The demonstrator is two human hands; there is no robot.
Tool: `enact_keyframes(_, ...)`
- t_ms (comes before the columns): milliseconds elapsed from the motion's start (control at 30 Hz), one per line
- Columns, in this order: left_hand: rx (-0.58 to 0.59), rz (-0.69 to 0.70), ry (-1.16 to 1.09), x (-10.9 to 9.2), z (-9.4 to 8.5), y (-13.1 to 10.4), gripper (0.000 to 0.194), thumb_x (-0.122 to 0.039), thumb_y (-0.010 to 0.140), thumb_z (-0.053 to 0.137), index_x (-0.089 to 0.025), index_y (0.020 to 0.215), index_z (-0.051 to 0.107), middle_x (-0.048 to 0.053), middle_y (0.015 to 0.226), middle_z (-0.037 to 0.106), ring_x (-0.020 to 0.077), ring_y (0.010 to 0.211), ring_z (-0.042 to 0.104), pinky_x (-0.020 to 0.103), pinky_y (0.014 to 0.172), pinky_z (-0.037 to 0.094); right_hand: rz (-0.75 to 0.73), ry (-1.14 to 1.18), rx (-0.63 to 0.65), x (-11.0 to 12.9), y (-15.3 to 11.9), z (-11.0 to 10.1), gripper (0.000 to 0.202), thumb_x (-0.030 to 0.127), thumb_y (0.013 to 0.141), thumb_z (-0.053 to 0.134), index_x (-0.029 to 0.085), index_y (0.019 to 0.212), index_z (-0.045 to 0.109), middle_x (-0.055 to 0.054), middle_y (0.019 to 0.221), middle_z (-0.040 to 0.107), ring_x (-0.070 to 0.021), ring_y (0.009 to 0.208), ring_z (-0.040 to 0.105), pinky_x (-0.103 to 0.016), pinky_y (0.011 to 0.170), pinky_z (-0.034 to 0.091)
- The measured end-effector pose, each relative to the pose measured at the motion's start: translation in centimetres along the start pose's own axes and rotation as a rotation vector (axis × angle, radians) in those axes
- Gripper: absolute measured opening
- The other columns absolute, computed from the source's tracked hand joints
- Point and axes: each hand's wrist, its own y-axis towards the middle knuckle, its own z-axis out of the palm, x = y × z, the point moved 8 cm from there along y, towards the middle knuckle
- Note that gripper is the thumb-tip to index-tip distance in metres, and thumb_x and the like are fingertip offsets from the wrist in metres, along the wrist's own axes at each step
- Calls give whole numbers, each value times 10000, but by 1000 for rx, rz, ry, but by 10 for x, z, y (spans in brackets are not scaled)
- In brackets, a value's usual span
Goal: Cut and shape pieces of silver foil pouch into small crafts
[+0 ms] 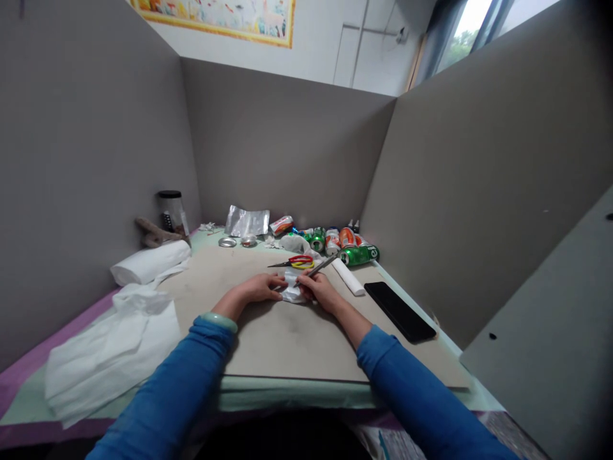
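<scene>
On a grey-brown board point(268, 345) lies a small silvery sheet point(290, 294), pale and slightly creased. My left hand point(262, 287) grips its left edge between fingers and thumb. A slim grey pen-like tool point(324, 264) is held in my right hand point(318, 289), slanting up to the right with its lower end at the sheet; the exact tip is too small to make out. Just beyond the sheet lie scissors point(301, 262) with red and yellow handles, blades toward the left. A white bar point(348, 277) rests right of my right hand.
A black phone point(400, 312) lies on the right. Several drink cans point(347, 238), a silver metal sheet point(247, 222) and can ends point(227, 242) sit at the back. White paper towel point(115, 338), its roll point(152, 262) and a black-lidded jar point(172, 211) stand left. Grey panels point(287, 140) enclose the table.
</scene>
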Motion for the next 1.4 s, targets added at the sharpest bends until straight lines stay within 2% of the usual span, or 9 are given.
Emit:
enact_keyframes(100, 1, 3, 18, 0, 0, 0, 504, -238, 679, 652, -207, 1181, 620, 27, 1366, 471, 265, 1276, 394, 370, 1088, 260, -61, 1, -111, 7, 2, -13, 311, 467, 736, 588, 164, 766, 526, 45, 554, 506, -68, 433, 382, -208, 420, 276)
enact_keyframes(200, -13, 5, 55, -5, -2, -3, 481, -224, 695, 647, -187, 1175, 623, 53, 1351, 486, 257, 1256, 426, 361, 1071, 292, -92, -157, -210, 9, 3, -27, 292, 456, 757, 558, 166, 755, 523, 36, 556, 522, -78, 437, 408, -211, 429, 302)
enact_keyframes(333, -52, 18, 186, -17, -4, -7, 464, -235, 722, 643, -226, 1185, 614, 27, 1358, 481, 244, 1299, 367, 352, 1074, 284, -136, -423, -204, 7, 4, -31, 267, 420, 795, 512, 160, 766, 568, 8, 599, 584, -99, 493, 483, -214, 484, 359)
enact_keyframes(467, 5, 110, 278, -29, 5, -9, 319, -259, 823, 554, -248, 1127, 651, 16, 1318, 527, 205, 1303, 363, 328, 1066, 291, -143, -498, -194, 4, 4, -30, 266, 405, 819, 481, 160, 793, 581, 0, 627, 602, -108, 518, 518, -212, 511, 391)
enact_keyframes(633, 14, 84, 432, -27, 14, -9, 289, -286, 893, 472, -347, 1129, 628, -8, 1331, 515, 221, 1225, 449, 513, 1090, 135, -136, -523, -217, 3, 5, -32, 249, 392, 818, 487, 162, 785, 576, 0, 619, 603, -115, 536, 539, -213, 535, 411)
enact_keyframes(800, -85, 131, 626, -47, 17, -12, 231, -321, 894, 476, -375, 1016, 665, -21, 1026, 670, 239, 1049, 539, 649, 1029, 15, -106, -502, -236, -1, 6, -35, 254, 406, 809, 490, 166, 798, 575, -1, 620, 604, -111, 503, 527, -208, 494, 406)
enact_keyframes(900, -156, 155, 700, -62, 18, -16, 204, -308, 871, 500, -323, 903, 701, -4, 871, 683, 244, 1025, 529, 638, 1032, -28, -104, -485, -252, -2, 6, -36, 265, 419, 807, 488, 169, 798, 576, 3, 613, 600, -107, 485, 518, -206, 479, 405)
enact_keyframes(1200, -296, 8, 814, -84, 27, -18, 248, -307, 855, 494, -231, 767, 712, 65, 730, 674, 268, 895, 561, 551, 1060, 62, -164, -454, -210, 12, 1, -26, 290, 431, 803, 496, 162, 720, 565, 21, 536, 559, -91, 432, 447, -202, 451, 356)
enact_keyframes(1400, -289, -37, 765, -78, 25, -14, 338, -455, 864, 481, -228, 805, 723, 95, 823, 661, 294, 941, 545, 537, 1033, 154, -121, -512, -204, 1, 4, -29, 251, 374, 787, 507, 161, 668, 568, 26, 496, 538, -104, 472, 477, -202, 483, 364)
